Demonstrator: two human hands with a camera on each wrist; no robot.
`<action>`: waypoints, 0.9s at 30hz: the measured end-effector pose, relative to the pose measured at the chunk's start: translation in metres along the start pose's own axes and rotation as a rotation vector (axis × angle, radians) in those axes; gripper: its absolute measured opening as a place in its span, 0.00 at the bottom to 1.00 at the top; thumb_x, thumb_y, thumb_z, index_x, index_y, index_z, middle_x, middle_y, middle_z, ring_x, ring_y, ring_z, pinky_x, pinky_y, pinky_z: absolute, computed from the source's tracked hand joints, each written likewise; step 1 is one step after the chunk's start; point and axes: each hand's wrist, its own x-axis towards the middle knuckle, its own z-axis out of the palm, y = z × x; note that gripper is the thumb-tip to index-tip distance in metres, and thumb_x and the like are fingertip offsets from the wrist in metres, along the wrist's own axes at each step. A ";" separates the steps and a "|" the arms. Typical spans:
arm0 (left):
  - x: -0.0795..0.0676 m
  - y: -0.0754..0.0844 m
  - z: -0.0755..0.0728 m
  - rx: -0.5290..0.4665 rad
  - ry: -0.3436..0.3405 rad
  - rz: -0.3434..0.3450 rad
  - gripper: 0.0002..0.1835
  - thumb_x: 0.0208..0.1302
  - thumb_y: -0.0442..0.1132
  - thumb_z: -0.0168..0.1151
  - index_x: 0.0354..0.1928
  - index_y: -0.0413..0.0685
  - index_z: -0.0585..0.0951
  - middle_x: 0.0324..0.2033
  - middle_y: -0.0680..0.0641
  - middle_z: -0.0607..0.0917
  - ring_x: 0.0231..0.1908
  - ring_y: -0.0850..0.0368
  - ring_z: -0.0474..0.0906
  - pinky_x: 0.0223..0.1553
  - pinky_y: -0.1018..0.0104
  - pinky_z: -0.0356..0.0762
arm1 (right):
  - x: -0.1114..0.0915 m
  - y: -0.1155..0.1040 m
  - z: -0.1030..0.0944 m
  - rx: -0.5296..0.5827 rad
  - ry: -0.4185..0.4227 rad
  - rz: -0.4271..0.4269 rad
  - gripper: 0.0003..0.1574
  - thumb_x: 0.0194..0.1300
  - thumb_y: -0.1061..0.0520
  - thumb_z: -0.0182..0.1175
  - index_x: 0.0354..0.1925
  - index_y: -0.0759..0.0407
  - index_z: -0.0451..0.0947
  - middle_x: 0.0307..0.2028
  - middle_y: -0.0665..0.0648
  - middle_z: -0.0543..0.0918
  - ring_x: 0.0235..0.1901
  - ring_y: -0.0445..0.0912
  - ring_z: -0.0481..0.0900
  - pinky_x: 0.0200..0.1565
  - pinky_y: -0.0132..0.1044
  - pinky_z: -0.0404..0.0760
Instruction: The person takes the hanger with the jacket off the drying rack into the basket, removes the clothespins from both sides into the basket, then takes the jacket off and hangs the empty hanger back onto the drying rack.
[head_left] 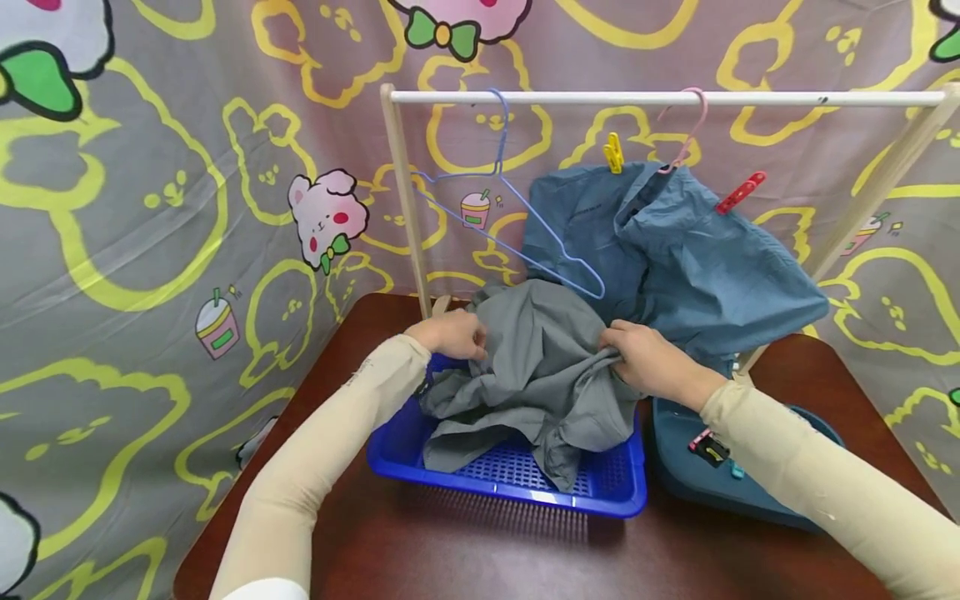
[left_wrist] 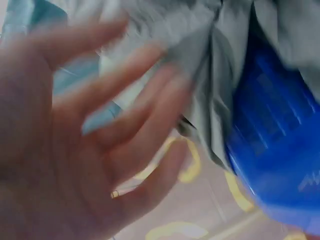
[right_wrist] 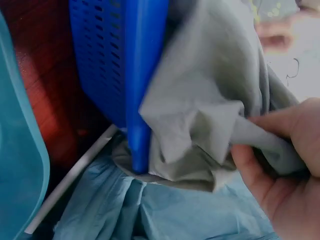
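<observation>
A crumpled grey garment lies in and over a blue plastic basket; its kind is hidden by the folds. My right hand pinches a gathered fold of it at the right side, thumb against fingers, plain in the right wrist view. At the left side of the cloth is my left hand. Its fingers look blurred, spread and loosely bent in the left wrist view, with no cloth between them.
On a white rail hang a bare blue hanger and blue clothing on a pink hanger, with a yellow clip and a red clip. A teal tray holding small clips stands right of the basket.
</observation>
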 end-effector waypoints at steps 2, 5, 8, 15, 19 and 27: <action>0.004 -0.007 -0.003 0.003 0.123 -0.058 0.15 0.60 0.48 0.66 0.44 0.47 0.79 0.39 0.46 0.80 0.38 0.51 0.77 0.43 0.57 0.71 | 0.001 -0.003 0.001 0.012 -0.049 -0.014 0.14 0.51 0.73 0.64 0.36 0.60 0.79 0.33 0.53 0.76 0.33 0.48 0.78 0.36 0.42 0.78; 0.013 -0.015 -0.001 -0.004 0.197 -0.137 0.37 0.56 0.54 0.68 0.64 0.47 0.66 0.54 0.37 0.72 0.51 0.42 0.72 0.53 0.52 0.67 | 0.002 -0.008 0.004 0.035 -0.151 -0.031 0.13 0.53 0.70 0.65 0.37 0.58 0.81 0.34 0.51 0.76 0.34 0.45 0.77 0.36 0.39 0.78; 0.023 -0.019 0.001 -0.059 0.153 -0.196 0.54 0.54 0.57 0.68 0.74 0.52 0.46 0.65 0.33 0.59 0.61 0.37 0.61 0.60 0.48 0.60 | 0.003 -0.012 0.007 0.040 -0.289 -0.061 0.10 0.57 0.66 0.65 0.38 0.56 0.81 0.34 0.49 0.76 0.33 0.42 0.75 0.35 0.38 0.76; 0.042 -0.022 0.009 -0.146 0.073 -0.185 0.56 0.55 0.52 0.69 0.75 0.52 0.40 0.69 0.36 0.57 0.65 0.41 0.59 0.60 0.50 0.62 | 0.001 -0.026 0.014 0.024 -0.636 0.048 0.27 0.58 0.56 0.67 0.55 0.63 0.76 0.57 0.65 0.72 0.56 0.59 0.71 0.54 0.53 0.70; 0.049 -0.021 0.015 -0.069 0.145 -0.133 0.35 0.61 0.43 0.66 0.68 0.48 0.63 0.59 0.40 0.73 0.56 0.46 0.71 0.53 0.56 0.69 | -0.001 -0.030 0.016 0.020 -0.710 0.096 0.37 0.51 0.56 0.71 0.59 0.63 0.73 0.64 0.68 0.64 0.62 0.64 0.63 0.58 0.56 0.64; 0.055 -0.020 0.018 -0.070 0.428 -0.092 0.20 0.57 0.22 0.54 0.19 0.52 0.62 0.16 0.48 0.65 0.22 0.56 0.62 0.30 0.63 0.56 | -0.003 -0.030 0.023 0.044 -0.730 0.090 0.40 0.47 0.55 0.73 0.60 0.61 0.73 0.64 0.65 0.64 0.62 0.61 0.64 0.57 0.53 0.67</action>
